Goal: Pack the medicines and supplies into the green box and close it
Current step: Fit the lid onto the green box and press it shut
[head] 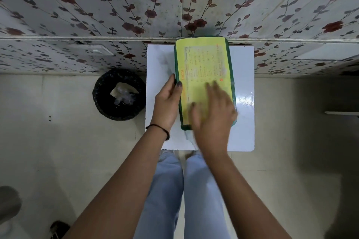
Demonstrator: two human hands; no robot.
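Note:
The green box (204, 60) lies flat on a small white table (243, 126), lid down, with a yellow printed label covering its top. My left hand (168, 103) grips the box's left edge, thumb on top of the lid. Over the near right part of the lid my right hand (211, 114) rests flat with fingers spread, blurred by motion. No medicines or supplies show outside the box.
A black bin (118, 95) lined with a bag stands on the floor left of the table. Behind the table is a wall of floral tiles (116, 15). Pale floor surrounds the table, and my legs stand at its near edge.

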